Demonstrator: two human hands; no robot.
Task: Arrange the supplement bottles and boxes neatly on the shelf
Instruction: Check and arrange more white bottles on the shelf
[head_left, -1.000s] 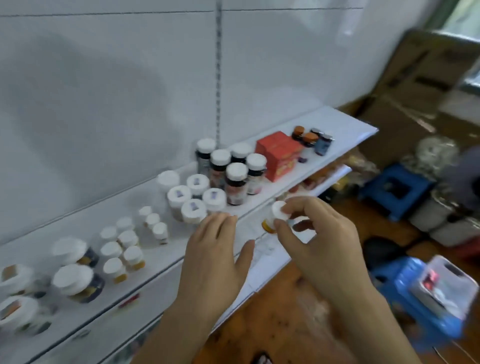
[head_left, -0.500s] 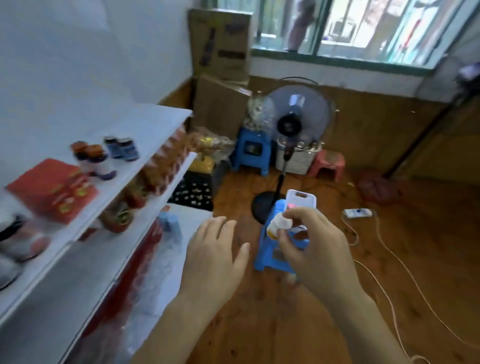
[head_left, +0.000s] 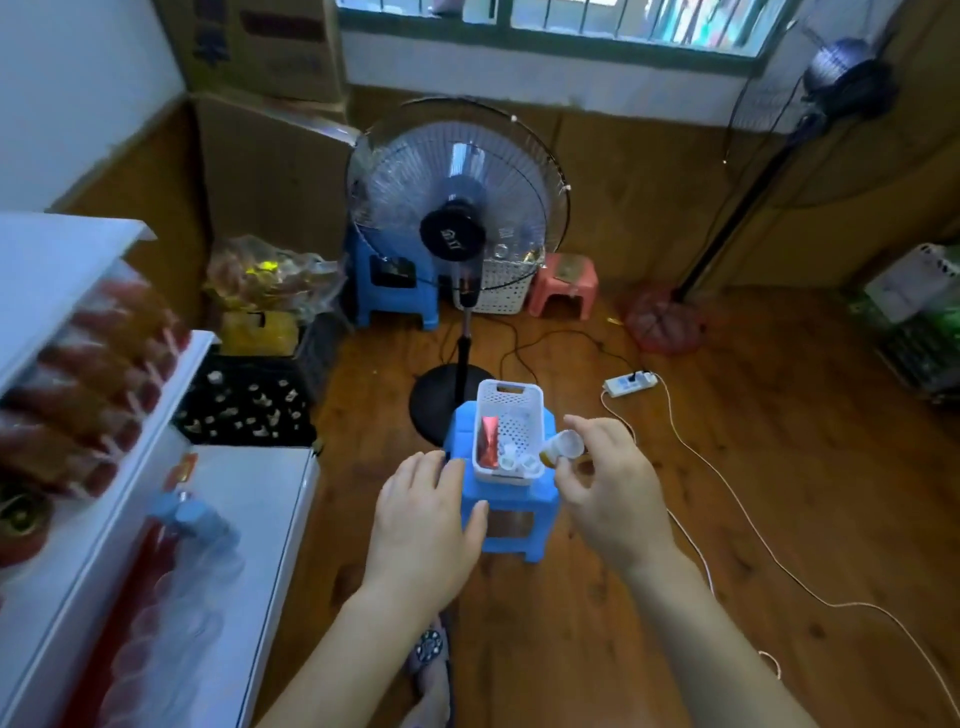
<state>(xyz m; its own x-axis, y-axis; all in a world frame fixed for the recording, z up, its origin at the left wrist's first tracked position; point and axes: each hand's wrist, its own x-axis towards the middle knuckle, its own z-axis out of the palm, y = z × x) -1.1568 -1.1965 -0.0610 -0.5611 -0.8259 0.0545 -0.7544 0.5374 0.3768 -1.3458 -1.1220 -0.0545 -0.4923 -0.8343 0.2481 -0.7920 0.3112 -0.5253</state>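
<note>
My right hand (head_left: 610, 483) pinches a small white-capped bottle with an orange base (head_left: 562, 447), held tilted just right of a white perforated basket (head_left: 510, 397). The basket stands on a blue plastic stool (head_left: 511, 506) and holds a red box (head_left: 487, 441) and a few white-capped bottles (head_left: 517, 462). My left hand (head_left: 423, 519) hovers flat with straight fingers over the stool's left side, holding nothing. The white shelf (head_left: 62, 249) runs along the left edge, its lower tiers blurred.
A standing fan (head_left: 457, 228) is right behind the stool, its base on the wooden floor. A power strip (head_left: 629, 383) and white cable trail to the right. Cardboard boxes (head_left: 270, 104), another blue stool (head_left: 389, 296), a pink stool (head_left: 563, 283) and a black crate (head_left: 249, 400) line the back and left.
My view swung from the shelf rightward to the stool and basket. My right hand carried the small bottle away from the shelf and holds it beside the basket.
</note>
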